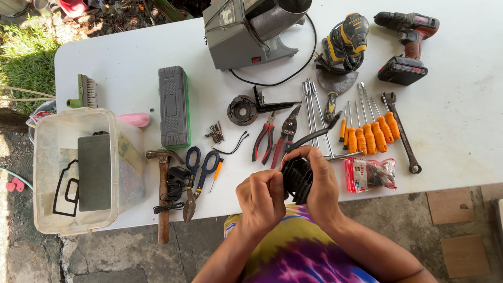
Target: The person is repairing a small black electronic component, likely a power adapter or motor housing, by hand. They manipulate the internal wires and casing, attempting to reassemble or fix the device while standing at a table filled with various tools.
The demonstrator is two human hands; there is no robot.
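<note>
Both my hands hold a black ribbed round part above the near edge of the white table. My left hand grips its left side, fingers curled over it. My right hand wraps the right side and top. A black curved cable or handle runs up from the part toward the tools. Red-handled pliers and tin snips lie just beyond my hands.
Several orange screwdrivers, a wrench, a red packet, blue scissors, a hammer, a green-black case, a clear plastic bin, a grey machine, a sander and a red drill cover the table.
</note>
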